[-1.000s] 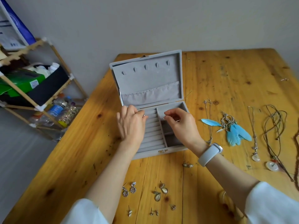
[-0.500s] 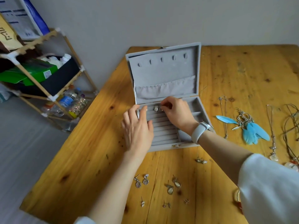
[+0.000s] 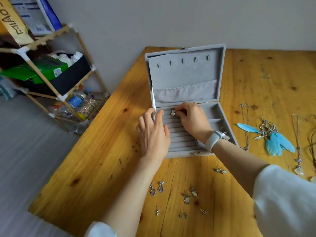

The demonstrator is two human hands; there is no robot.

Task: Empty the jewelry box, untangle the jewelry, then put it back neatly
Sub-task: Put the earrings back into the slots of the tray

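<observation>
Two fingertips of our right hand (image 3: 193, 119) pinch a small silver ring (image 3: 173, 113) at the top rows of ring rolls inside the grey jewelry box (image 3: 185, 100), the stone end showing and the band hidden behind the fingers. We cannot tell whether the ring is already seated in a slot or only held against it. Our left hand (image 3: 153, 136) lies flat with straight fingers on the box's left edge, holding nothing, its fingertips touching the rim where the white hinge strap (image 3: 153, 101) stands. A white wristband (image 3: 213, 140) on the right wrist covers part of the side compartments, so we cannot make out what lies in them.

The box sits open on the wooden table (image 3: 102, 159), lid upright against the wall, its five hooks and gathered pocket in view. Just in front of the box lie several pairs of small earrings (image 3: 174, 197), too fine to tell apart in detail, and one more piece (image 3: 221, 170) sits beside our right forearm. To the right, well apart from the box, rest blue feather earrings (image 3: 273, 136) and a thin chain necklace (image 3: 246, 127); further necklaces (image 3: 298, 146) are cut off by the frame edge. Our white sleeve (image 3: 283, 200) blocks the lower right corner. A wooden shelf rack (image 3: 51, 74) with bottles and boxes stands left of the table.
</observation>
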